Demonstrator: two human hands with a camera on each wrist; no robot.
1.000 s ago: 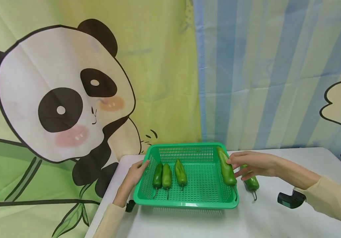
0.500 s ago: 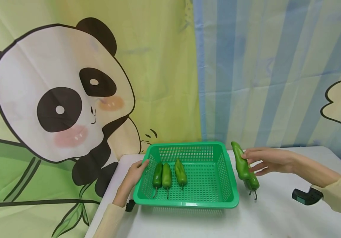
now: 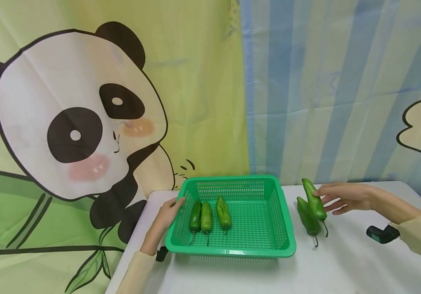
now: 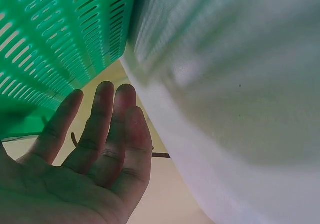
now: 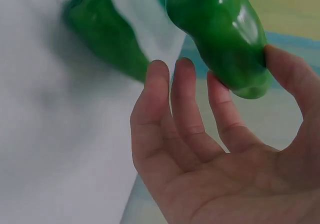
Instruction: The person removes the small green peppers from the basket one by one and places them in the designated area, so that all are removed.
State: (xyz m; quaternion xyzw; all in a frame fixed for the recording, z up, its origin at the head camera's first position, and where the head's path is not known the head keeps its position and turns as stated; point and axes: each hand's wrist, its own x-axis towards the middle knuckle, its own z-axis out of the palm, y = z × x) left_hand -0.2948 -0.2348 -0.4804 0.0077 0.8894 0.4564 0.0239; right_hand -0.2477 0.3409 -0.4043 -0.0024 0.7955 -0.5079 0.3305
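Note:
Between thumb and fingers, my right hand [image 3: 350, 198] pinches a green pepper [image 3: 314, 201], its stem hanging toward me. In the right wrist view this pepper [image 5: 222, 34] is held by the thumb and nearest finger, the others spread apart. Just left of and below it, another green pepper [image 3: 307, 218] lies on the table. My left hand [image 3: 167, 213] holds the left rim of the green plastic basket [image 3: 232, 252], thumb over the rim. From the left wrist, its fingers [image 4: 100, 124] extend beside the outer wall; the thumb is hidden.
Inside the basket, a dark green pepper [image 3: 195, 216], a lighter one [image 3: 206, 218] and a wrinkled one [image 3: 223, 213] lie toward the left. The white table [image 3: 361, 269] ends at a printed curtain [image 3: 203, 102] behind.
My right hand has carried the pepper from over the basket's right side outward to the right, above the pepper lying on the table. My left hand stays at the basket's left rim.

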